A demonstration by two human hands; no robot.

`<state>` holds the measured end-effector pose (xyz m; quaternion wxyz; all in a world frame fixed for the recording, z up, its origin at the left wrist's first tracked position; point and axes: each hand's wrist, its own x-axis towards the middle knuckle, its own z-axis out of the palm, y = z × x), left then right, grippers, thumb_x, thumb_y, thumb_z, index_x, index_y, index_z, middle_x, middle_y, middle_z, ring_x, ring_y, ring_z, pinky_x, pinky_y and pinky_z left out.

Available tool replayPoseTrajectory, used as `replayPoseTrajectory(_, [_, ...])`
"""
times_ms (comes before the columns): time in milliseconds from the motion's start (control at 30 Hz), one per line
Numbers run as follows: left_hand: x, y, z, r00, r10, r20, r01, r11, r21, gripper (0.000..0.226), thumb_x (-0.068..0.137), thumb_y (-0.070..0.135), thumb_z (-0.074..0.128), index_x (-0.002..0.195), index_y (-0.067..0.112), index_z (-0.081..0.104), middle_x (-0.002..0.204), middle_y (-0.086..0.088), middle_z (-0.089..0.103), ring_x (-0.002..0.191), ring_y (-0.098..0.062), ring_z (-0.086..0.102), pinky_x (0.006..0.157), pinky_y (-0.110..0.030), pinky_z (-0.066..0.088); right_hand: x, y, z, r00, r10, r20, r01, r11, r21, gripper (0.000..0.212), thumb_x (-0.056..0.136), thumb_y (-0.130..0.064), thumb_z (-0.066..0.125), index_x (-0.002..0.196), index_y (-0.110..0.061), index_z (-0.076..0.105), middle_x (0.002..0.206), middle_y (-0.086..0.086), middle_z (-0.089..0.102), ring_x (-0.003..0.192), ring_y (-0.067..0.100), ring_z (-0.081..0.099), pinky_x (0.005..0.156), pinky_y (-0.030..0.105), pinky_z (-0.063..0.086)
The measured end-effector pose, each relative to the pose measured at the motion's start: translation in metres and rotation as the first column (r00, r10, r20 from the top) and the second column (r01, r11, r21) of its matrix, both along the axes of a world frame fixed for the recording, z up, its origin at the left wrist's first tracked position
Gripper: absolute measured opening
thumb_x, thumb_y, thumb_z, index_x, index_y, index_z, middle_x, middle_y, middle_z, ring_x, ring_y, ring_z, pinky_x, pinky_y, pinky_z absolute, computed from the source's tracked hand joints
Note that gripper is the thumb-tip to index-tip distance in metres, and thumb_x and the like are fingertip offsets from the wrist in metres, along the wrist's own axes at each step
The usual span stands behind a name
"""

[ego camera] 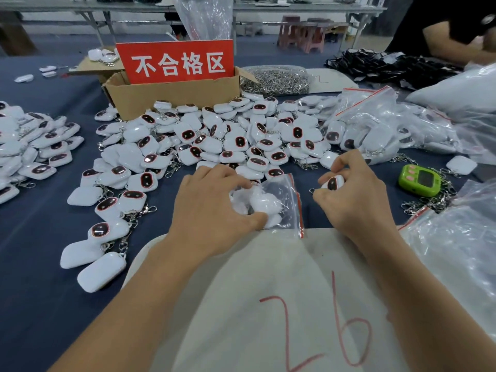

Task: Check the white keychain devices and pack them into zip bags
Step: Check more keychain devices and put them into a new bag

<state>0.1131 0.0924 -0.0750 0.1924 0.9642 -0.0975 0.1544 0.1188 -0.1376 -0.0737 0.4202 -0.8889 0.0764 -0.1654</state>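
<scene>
White cloth [268, 291] marked with a red 26 is spread nearest, on the blue table [40, 264]. Just past it, a zip bag [284, 194] with white devices inside is gripped by the left hand [212, 208]. Its red zip edge runs near to far, and its mouth is turned to the right. One keychain device [334, 183] is pinched in the curled right hand [357, 205], dark face up, long side slanted. More devices are heaped in a pile [214, 140] behind.

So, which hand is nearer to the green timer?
Right. The right hand, holding a white keychain device, is just left of the green timer; the left hand is farther left, gripping the zip bag.
</scene>
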Motion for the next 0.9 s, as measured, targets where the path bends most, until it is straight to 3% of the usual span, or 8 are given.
replayPoseTrajectory(167, [0.0,-0.008,-0.007,0.996,0.084,0.006,-0.085,0.989,0.117,0.063,0.063,0.085,0.05,0.109,0.044,0.066,0.11,0.022,0.05,0.11,-0.01,0.043,0.082,-0.029,0.016,-0.001,0.001,0.0,1.0,0.002,0.011,-0.002,1.0,0.001,0.037,0.078,-0.012,0.074,0.095,-0.031,0.047,0.092,-0.014,0.07,0.077,0.002,0.061,0.056,0.002,0.039])
replayPoseTrajectory(333, [-0.005,-0.015,-0.009,0.994,-0.004,0.113,0.014,0.996,-0.092,0.048,0.069,0.063,0.065,0.111,0.041,0.065,0.111,0.024,0.053,0.105,-0.004,0.042,0.085,-0.023,0.021,0.0,-0.002,0.002,0.999,-0.031,0.03,0.031,0.999,-0.015,0.029,0.078,-0.014,0.077,0.092,-0.027,0.055,0.08,-0.018,0.071,0.075,0.002,0.065,0.059,0.001,0.039])
replayPoseTrajectory(467, [-0.008,-0.025,-0.01,0.981,-0.063,0.181,0.083,0.991,-0.105,0.029,0.07,0.047,0.066,0.098,0.039,0.072,0.114,0.018,0.061,0.105,-0.011,0.051,0.087,-0.026,0.026,0.002,-0.004,0.001,0.999,-0.032,0.045,0.035,0.997,-0.066,0.013,0.082,-0.011,0.07,0.083,-0.023,0.063,0.068,-0.017,0.071,0.071,-0.002,0.062,0.059,0.002,0.038])
replayPoseTrajectory(600, [-0.007,-0.024,-0.014,0.984,-0.057,0.17,0.075,0.992,-0.098,0.024,0.072,0.044,0.061,0.092,0.038,0.074,0.106,0.018,0.064,0.101,-0.013,0.054,0.087,-0.028,0.03,0.004,-0.001,-0.005,0.999,0.03,-0.013,-0.031,0.999,-0.041,0.029,0.088,-0.012,0.064,0.111,-0.029,0.069,0.097,-0.015,0.07,0.074,-0.006,0.058,0.064,-0.002,0.035])
replayPoseTrajectory(733, [-0.007,-0.025,-0.013,0.984,-0.062,0.167,0.08,0.991,-0.104,0.03,0.073,0.049,0.05,0.09,0.038,0.072,0.102,0.02,0.064,0.098,-0.01,0.051,0.085,-0.024,0.024,0.006,0.012,-0.005,0.964,0.263,-0.031,-0.265,0.954,-0.139,0.054,0.092,-0.007,0.063,0.142,-0.028,0.057,0.125,-0.026,0.06,0.108,-0.016,0.046,0.079,-0.012,0.021])
replayPoseTrajectory(800, [-0.007,-0.025,-0.014,0.984,-0.066,0.164,0.085,0.99,-0.11,0.028,0.073,0.049,0.052,0.089,0.038,0.071,0.101,0.02,0.063,0.098,-0.008,0.049,0.085,-0.023,0.023,0.006,0.018,-0.005,0.943,0.322,-0.085,-0.333,0.927,-0.174,0.046,0.093,-0.011,0.06,0.131,-0.036,0.061,0.113,-0.031,0.061,0.103,-0.009,0.053,0.086,-0.002,0.033])
replayPoseTrajectory(867, [-0.007,-0.025,-0.014,0.986,-0.064,0.156,0.083,0.99,-0.115,0.022,0.073,0.047,0.057,0.089,0.038,0.07,0.1,0.021,0.063,0.096,-0.006,0.046,0.084,-0.023,0.022,0.01,0.02,-0.006,0.954,0.252,-0.16,-0.282,0.939,-0.199,0.029,0.095,-0.016,0.056,0.115,-0.036,0.064,0.11,-0.013,0.069,0.099,0.013,0.062,0.09,0.027,0.05])
replayPoseTrajectory(900, [-0.006,-0.025,-0.014,0.986,-0.063,0.153,0.082,0.99,-0.118,0.02,0.073,0.045,0.059,0.089,0.038,0.069,0.1,0.021,0.063,0.094,-0.004,0.044,0.084,-0.023,0.022,0.012,0.02,-0.005,0.965,0.195,-0.174,-0.226,0.957,-0.181,0.024,0.097,-0.017,0.055,0.111,-0.035,0.065,0.109,-0.006,0.07,0.097,0.019,0.063,0.09,0.034,0.052])
